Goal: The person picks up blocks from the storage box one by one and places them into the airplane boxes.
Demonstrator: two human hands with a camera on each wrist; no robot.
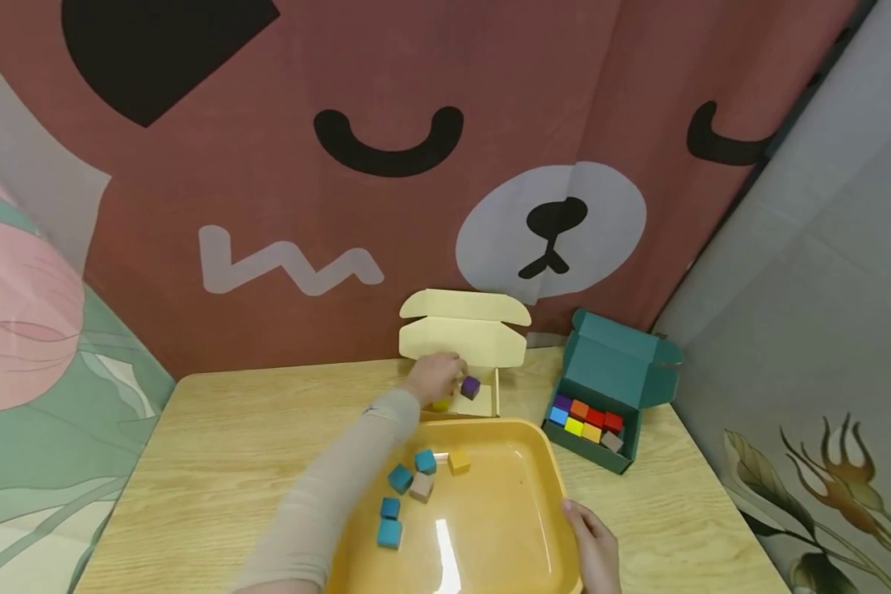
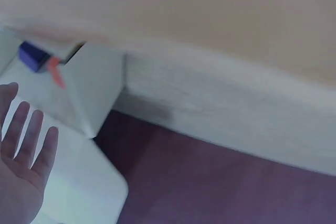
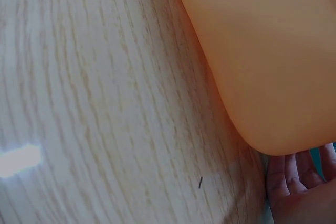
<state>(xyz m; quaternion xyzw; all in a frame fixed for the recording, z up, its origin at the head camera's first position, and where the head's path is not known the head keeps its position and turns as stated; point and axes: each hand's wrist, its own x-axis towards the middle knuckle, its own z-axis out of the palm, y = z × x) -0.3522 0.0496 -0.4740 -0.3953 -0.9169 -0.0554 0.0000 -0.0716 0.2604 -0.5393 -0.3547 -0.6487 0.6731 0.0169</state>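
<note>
My left hand point(image 1: 436, 375) reaches over the pale yellow box point(image 1: 496, 392), whose lid stands up at the back. Its fingers are spread and hold nothing in the left wrist view. Just off the fingertips, a purple cube point(image 1: 470, 387) is in the box; a yellow cube point(image 1: 441, 405) shows below the hand, and something red-orange point(image 2: 55, 72) appears beside the purple cube. My right hand point(image 1: 594, 546) grips the right rim of the yellow tray point(image 1: 557, 503), with fingers at its underside in the right wrist view.
Several blue cubes point(image 1: 389, 533), a wooden cube point(image 1: 421, 487) and a yellow-orange cube point(image 1: 458, 461) lie in the tray. A green box point(image 1: 594, 452) with its lid raised holds several coloured cubes at the right. A patterned curtain point(image 1: 267, 330) hangs behind the table point(image 1: 245, 429).
</note>
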